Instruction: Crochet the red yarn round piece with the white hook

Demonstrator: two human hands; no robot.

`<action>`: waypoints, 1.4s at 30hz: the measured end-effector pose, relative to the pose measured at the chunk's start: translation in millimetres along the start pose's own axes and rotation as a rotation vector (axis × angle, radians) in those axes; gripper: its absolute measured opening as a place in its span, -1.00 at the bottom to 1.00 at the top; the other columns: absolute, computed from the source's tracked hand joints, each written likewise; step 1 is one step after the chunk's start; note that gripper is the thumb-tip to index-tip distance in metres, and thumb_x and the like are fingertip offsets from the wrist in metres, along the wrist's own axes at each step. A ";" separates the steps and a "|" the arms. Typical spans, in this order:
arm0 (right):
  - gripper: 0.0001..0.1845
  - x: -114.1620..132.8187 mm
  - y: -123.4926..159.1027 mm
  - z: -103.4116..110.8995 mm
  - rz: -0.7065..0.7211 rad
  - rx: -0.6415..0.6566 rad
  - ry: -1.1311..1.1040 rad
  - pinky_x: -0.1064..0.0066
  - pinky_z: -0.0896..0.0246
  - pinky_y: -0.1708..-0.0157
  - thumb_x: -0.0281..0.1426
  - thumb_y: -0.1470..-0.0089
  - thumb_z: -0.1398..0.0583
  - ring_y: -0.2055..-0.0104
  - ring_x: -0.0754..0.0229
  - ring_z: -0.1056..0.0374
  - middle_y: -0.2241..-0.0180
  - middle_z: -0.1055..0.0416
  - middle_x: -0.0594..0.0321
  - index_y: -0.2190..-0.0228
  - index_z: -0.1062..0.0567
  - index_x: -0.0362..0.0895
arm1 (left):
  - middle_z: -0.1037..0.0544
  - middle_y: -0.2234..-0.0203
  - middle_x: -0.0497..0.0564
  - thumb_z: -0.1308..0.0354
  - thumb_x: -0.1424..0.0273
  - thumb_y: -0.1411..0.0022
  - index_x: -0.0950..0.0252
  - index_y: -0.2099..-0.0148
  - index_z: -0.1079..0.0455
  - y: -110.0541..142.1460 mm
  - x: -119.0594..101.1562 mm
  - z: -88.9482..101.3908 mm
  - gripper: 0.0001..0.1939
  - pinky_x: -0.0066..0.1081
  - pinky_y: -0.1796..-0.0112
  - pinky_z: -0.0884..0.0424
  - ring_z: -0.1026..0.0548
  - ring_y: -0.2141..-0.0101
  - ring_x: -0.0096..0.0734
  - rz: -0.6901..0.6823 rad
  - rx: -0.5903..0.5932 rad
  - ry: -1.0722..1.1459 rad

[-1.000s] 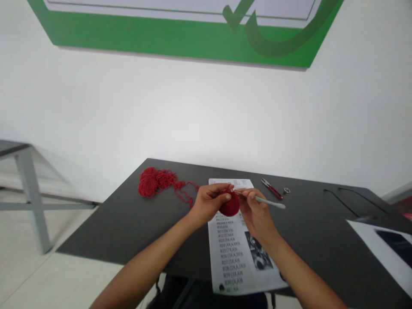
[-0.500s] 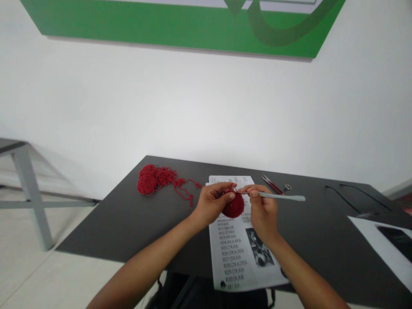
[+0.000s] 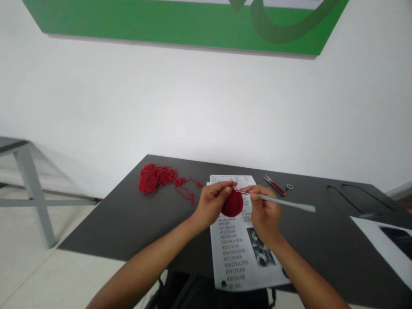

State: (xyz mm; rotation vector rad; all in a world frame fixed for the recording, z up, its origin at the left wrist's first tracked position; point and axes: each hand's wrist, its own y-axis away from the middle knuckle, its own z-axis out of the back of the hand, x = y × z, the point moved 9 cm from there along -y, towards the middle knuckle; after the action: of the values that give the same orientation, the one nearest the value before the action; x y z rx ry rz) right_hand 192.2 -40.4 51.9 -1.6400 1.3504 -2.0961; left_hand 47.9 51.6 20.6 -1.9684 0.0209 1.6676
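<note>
My left hand (image 3: 210, 199) is closed, its thumb and fingers pinching the upper left edge of a round red crochet piece (image 3: 232, 204). A strand of red yarn runs over its index finger. My right hand (image 3: 265, 212) grips a crochet hook (image 3: 286, 202) with a long pale grey handle. The hook's thin metal shaft points left, its tip at the top edge of the crochet piece. Both hands are above a printed pattern sheet (image 3: 229, 257). To the left, a tangled red yarn ball (image 3: 149, 179) rests on the dark table (image 3: 128, 223), with loose strands trailing toward my left hand.
Red-handled thread snips (image 3: 274, 185) and a small ring-shaped item (image 3: 289, 187) are at the back right. Farther right are eyeglasses (image 3: 346, 198) and a white sheet (image 3: 380, 240) with a dark item on it. A white wall (image 3: 206, 107) stands behind the table.
The hook's handle end has swung slightly down and to the right, and its metal shaft shows more between my hands. My left hand keeps its pinch on the crochet piece.
</note>
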 end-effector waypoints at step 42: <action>-0.75 21.3 20.9 -25.3 0.557 0.211 0.532 0.17 -0.50 0.03 -0.48 -0.23 -0.25 0.05 0.08 -0.46 0.17 -0.49 0.16 0.06 -0.51 -0.03 | -0.71 0.15 0.13 -0.17 0.29 -0.38 0.28 -0.08 -0.57 14.3 -8.6 -6.6 -0.69 -0.31 0.10 -0.59 -0.67 0.20 -0.28 -0.220 -0.015 -0.182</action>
State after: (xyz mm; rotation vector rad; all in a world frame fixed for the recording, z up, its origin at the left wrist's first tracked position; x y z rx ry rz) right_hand 154.7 -51.6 51.9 -0.5390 1.4314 -2.2682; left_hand 46.8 33.8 23.3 -1.7513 -0.2669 1.6965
